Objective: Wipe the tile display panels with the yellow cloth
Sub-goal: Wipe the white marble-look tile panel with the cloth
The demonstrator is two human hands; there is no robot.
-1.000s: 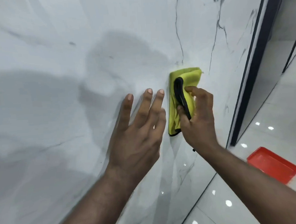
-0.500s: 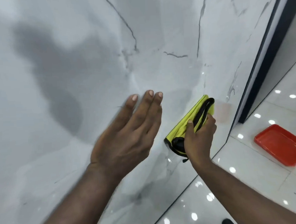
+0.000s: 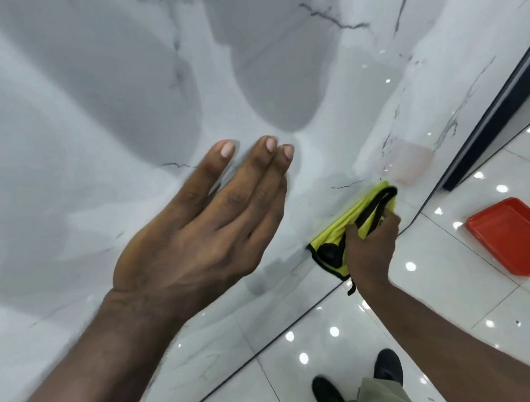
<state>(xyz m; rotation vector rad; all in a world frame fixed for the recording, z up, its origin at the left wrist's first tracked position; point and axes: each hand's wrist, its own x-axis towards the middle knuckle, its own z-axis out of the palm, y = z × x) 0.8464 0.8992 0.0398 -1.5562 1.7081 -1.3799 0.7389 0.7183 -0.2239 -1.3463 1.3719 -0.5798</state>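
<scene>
A white marble-look tile display panel with grey veins fills the left and middle of the view. My right hand grips the folded yellow cloth, which has a black edge, and holds it against the panel's lower part near the floor line. My left hand is held flat with straight fingers close to the panel, left of the cloth; I cannot tell whether it touches the surface.
A red tray lies on the glossy white floor at the right. A dark vertical frame bounds the panel on the right. My shoes and a trouser leg show at the bottom.
My right hand has slid the cloth down the panel from mid height to near the floor. My view has tipped downward, so the floor and shoes show. The left hand stays flat.
</scene>
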